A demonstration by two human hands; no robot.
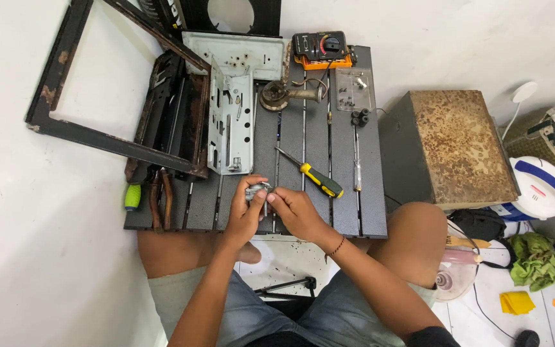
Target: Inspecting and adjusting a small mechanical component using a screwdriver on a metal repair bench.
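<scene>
My left hand (pixel 245 215) and my right hand (pixel 293 212) meet over the near edge of a dark slatted table (pixel 367 193). Both pinch a small grey metal part (pixel 258 190) between the fingertips. Just beyond my right hand lies a screwdriver with a yellow and black handle (pixel 319 180), its shaft pointing up and left. A grey metal bracket panel (pixel 231 122) with holes lies on the table further out from my left hand.
A rusty black frame (pixel 65 122) leans over the table's left side. Pliers (pixel 160 199) and a green-handled tool (pixel 133 196) lie at left. A multimeter (pixel 321 48), a burner part (pixel 277 95) and a clear box of screws (pixel 353 88) sit at the far end. A rusty box (pixel 457 148) stands right.
</scene>
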